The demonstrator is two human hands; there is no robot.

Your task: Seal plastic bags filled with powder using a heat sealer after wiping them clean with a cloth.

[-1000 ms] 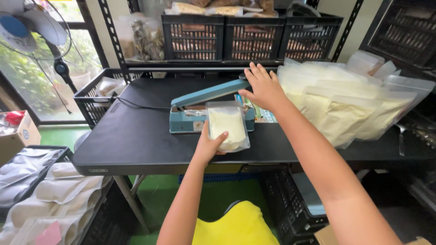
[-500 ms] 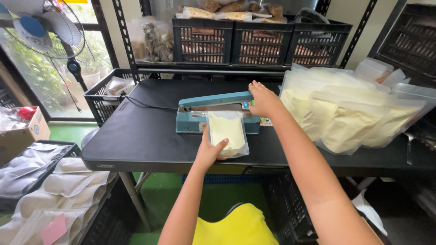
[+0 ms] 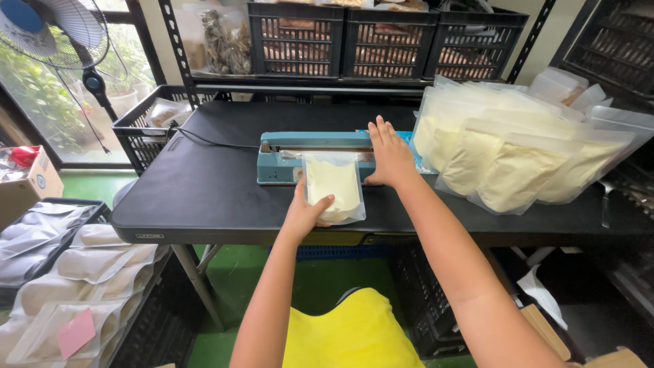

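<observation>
A teal heat sealer (image 3: 286, 155) sits on the black table (image 3: 211, 197), its arm lowered flat. My right hand (image 3: 390, 153) presses down on the right end of that arm, palm flat and fingers together. A clear pouch of pale yellow powder (image 3: 333, 185) lies with its top edge under the arm. My left hand (image 3: 305, 212) grips the pouch's lower left corner, thumb on top.
A pile of filled powder pouches (image 3: 518, 150) leans on the table's right side. Black crates (image 3: 381, 41) stand on the shelf behind. A crate (image 3: 153, 126) and a fan (image 3: 54, 34) are at the left; flat pouches (image 3: 82, 272) lie in crates on the floor.
My right hand has pushed the sealer arm from raised down to flat onto the pouch's top. My left hand stayed on the pouch.
</observation>
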